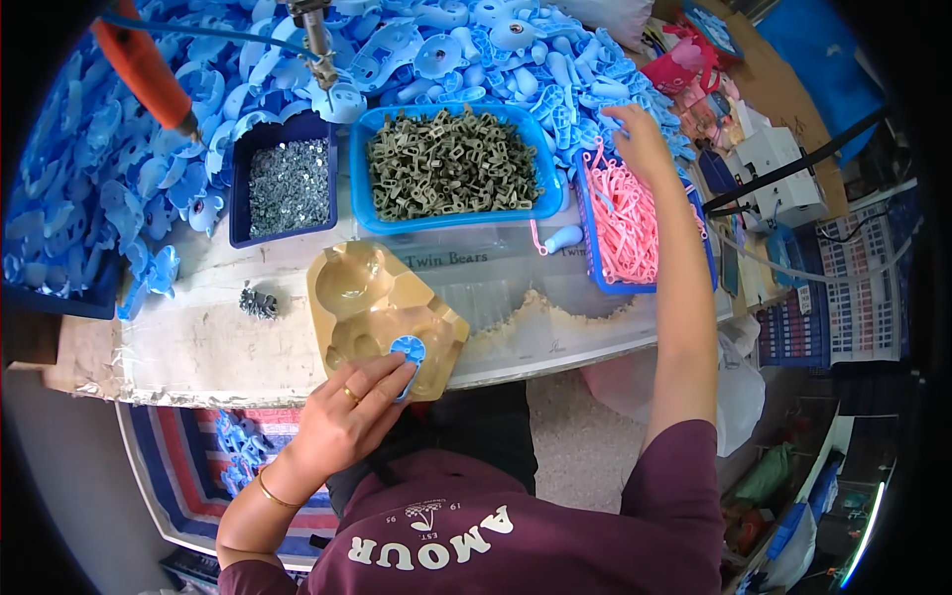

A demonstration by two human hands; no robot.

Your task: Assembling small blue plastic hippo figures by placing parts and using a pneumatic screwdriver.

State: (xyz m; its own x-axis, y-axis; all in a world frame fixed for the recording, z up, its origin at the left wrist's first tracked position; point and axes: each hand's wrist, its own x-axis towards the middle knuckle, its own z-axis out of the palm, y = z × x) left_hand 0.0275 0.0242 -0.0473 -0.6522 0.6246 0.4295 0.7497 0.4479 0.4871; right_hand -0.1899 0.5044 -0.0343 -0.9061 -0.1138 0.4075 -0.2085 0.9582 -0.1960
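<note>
Near the table's front edge, my left hand (pixel 352 405) is closed on a small blue plastic part (pixel 408 347), holding it at the lower edge of a tan moulded fixture (pixel 397 293) with rounded hollows. Part of the blue piece is hidden by my fingers. My right arm stretches far forward to the right. There my right hand (pixel 640 144) is over the edge of the heap of blue plastic parts (pixel 555 74), fingers apart, with nothing visible in them. Just below that hand stands a blue basket (pixel 650 289) full of pink plastic strips (pixel 623 218).
A blue tub (pixel 456 220) holds many dull olive-grey clips; left of it, a navy bin (pixel 238 233) holds small metal pieces. An orange-handled tool (pixel 144 69) and a metal driver tip (pixel 319 59) hang above. A dark clump (pixel 258 301) and a loose blue part (pixel 563 238) lie on the table.
</note>
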